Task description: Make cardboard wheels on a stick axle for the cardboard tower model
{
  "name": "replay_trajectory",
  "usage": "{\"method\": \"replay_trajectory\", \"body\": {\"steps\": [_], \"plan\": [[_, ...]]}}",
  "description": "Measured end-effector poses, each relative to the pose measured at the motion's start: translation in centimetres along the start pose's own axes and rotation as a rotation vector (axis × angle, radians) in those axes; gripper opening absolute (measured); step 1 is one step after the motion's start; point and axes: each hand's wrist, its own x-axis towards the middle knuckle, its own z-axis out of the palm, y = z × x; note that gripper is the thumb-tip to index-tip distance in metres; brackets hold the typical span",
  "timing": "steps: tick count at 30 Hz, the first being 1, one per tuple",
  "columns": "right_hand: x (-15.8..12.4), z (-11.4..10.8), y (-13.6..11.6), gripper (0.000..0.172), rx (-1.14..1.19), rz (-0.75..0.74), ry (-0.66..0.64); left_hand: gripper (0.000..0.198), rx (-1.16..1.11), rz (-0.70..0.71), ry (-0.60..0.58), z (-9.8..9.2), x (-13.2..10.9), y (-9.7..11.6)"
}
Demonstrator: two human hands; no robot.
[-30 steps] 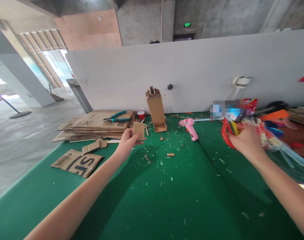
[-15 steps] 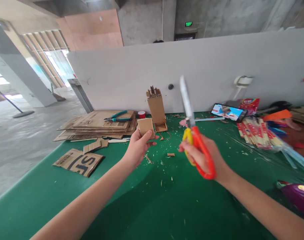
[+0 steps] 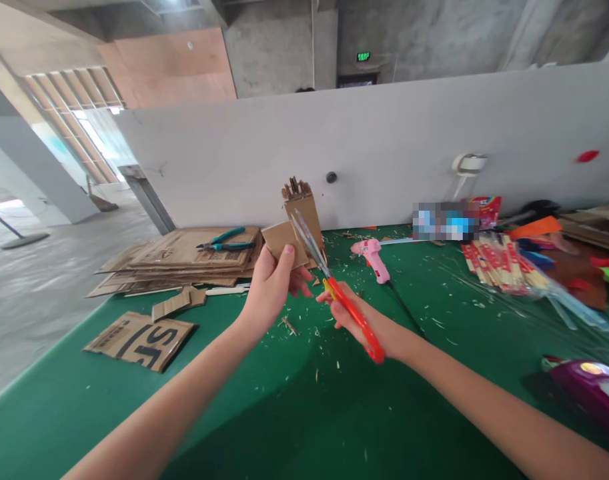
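Note:
Between the thumb and fingers of my left hand (image 3: 273, 283) is a small square piece of cardboard (image 3: 281, 241), tilted upward. My right hand (image 3: 361, 319) grips scissors (image 3: 348, 301) with red and yellow handles. Their blades point up and left, at the right edge of the cardboard piece; I cannot tell whether they touch it. Behind both stands a tall cardboard box (image 3: 305, 212) with thin brown sticks or strips poking out of its top. The held piece and the scissors hide its lower part.
A stack of flat cardboard (image 3: 179, 257) with teal-handled pliers (image 3: 227, 241) on it lies left. Cut cardboard (image 3: 143, 339) sits nearer. A pink glue gun (image 3: 371, 257) rests right of the box, its dark cord running toward my right arm. Wrapped sticks (image 3: 499, 263) and a purple object (image 3: 587, 393) are farther right.
My right hand has swung the scissors left and down to the cardboard piece, uncovering the glue gun. My left hand still holds the piece, now tilted and overlapping the box.

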Motion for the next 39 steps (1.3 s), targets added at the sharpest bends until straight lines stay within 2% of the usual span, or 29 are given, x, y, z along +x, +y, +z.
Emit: {"method": "replay_trajectory", "body": {"steps": [5,14,17,19,20,21,23,24,27,30,31,32,35,36,39], "plan": [[-0.7,0.3,0.2,0.046,0.014,-0.062,-0.007,0.013,0.056,0.053,-0.014,1.0,0.0,1.0],[-0.8,0.7,0.3,0.049,0.037,-0.095,0.041,0.023,-0.001,0.137,-0.014,1.3,-0.8,0.7],[-0.6,0.9,0.0,0.048,0.057,-0.050,0.076,0.019,0.005,0.172,0.034,0.6,-0.3,0.7],[-0.3,0.7,0.1,0.044,0.058,0.019,0.158,0.017,0.071,0.101,0.013,-0.7,0.4,0.9],[0.0,0.4,0.2,0.042,0.039,0.054,0.204,0.017,0.123,0.030,-0.033,-1.6,0.8,0.9],[0.3,0.0,0.4,0.040,0.004,0.079,0.254,0.018,0.207,-0.100,-0.164,-2.5,1.2,0.9],[0.7,-1.1,0.7,0.037,-0.123,0.107,0.288,0.021,0.412,-0.366,-0.555,-4.3,1.7,0.7],[0.9,-1.6,0.9,0.036,-0.189,0.110,0.290,0.022,0.486,-0.413,-0.669,-4.9,1.8,0.4],[1.1,-2.9,1.0,0.039,-0.449,0.158,0.281,0.022,0.595,-0.440,-0.786,-5.1,1.2,-0.8],[1.0,-3.2,0.8,0.040,-0.797,0.217,0.260,0.022,0.603,-0.480,-0.868,-3.3,-0.4,-2.2],[0.9,-3.2,0.7,0.040,-0.902,0.224,0.239,0.023,0.638,-0.452,-0.834,-2.5,-0.9,-2.5],[0.8,-3.1,0.7,0.040,-0.991,0.232,0.214,0.025,0.714,-0.364,-0.752,-1.9,-1.4,-2.7],[0.7,-3.2,1.1,0.040,-1.133,0.251,0.168,0.032,1.043,-0.031,-0.354,-1.9,-1.4,-2.7],[0.8,-3.3,1.3,0.039,-1.143,0.255,0.166,0.033,1.142,0.015,-0.265,-2.6,-0.9,-2.6],[1.2,-3.7,2.0,0.031,-1.123,0.267,0.155,0.019,1.322,-0.062,-0.233,-6.8,1.4,-2.5]]}}
